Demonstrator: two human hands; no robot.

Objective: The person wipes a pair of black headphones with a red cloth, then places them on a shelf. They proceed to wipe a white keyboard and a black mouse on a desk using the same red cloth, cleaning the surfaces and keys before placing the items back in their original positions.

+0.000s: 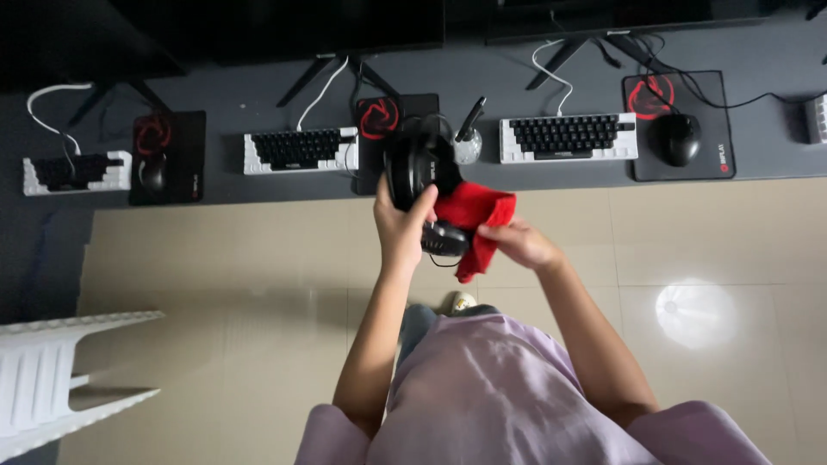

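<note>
My left hand grips a black headset by one ear cup and holds it up in front of the desk. My right hand holds a red cloth pressed against the headset's lower ear cup. Both hands are close together above the tiled floor, just in front of the desk edge.
A dark desk runs along the top, with three black-and-white keyboards, black mouse pads with red emblems, a black mouse and monitor stands. A white plastic chair stands at lower left on the beige tiled floor.
</note>
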